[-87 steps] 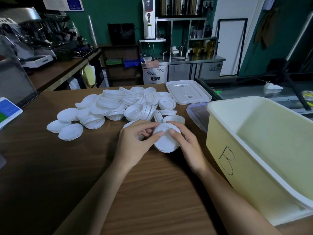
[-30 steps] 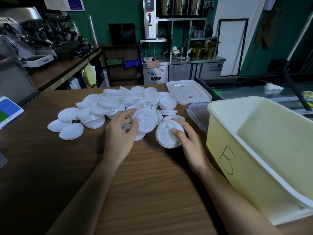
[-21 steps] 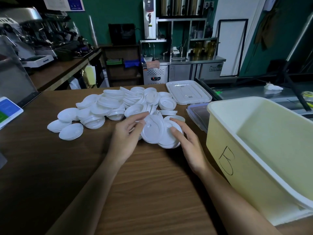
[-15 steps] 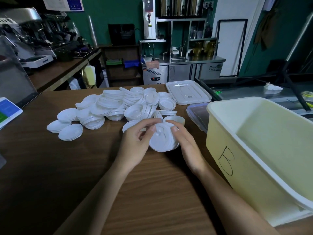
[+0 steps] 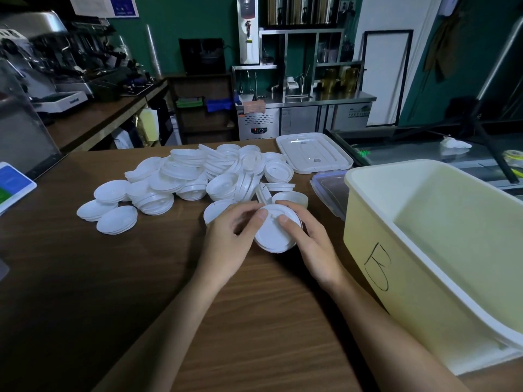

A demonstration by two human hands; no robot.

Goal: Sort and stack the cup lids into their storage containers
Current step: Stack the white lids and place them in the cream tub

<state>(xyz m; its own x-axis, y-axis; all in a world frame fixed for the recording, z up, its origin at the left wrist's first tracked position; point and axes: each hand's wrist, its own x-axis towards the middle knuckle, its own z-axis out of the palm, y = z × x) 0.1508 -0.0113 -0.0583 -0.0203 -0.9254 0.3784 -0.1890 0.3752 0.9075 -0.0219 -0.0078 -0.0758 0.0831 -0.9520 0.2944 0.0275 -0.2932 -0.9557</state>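
Loose heap of white round plastic cup lids [image 5: 195,176] lies on the brown wooden counter [image 5: 113,278], well left of the pale yellow plastic bin marked B [image 5: 410,278]. Several dozen, too overlapped to count.

Left hand [image 5: 226,247]: grip closed round the small nested stack of white lids [image 5: 273,236], near the bin's left wall; stack count unclear.

Right hand [image 5: 314,247]: grip likewise clamped on the stack.

Judgement: lids are light, thin, springy and slick, so hold by the rims.

One bin, no lids visible inside.

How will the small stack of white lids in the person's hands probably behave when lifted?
The stack of lids is thin plastic, so probably light and a little flexible. Its layered edge suggests the lids may slip apart unless the left hand and right hand grip its rim.
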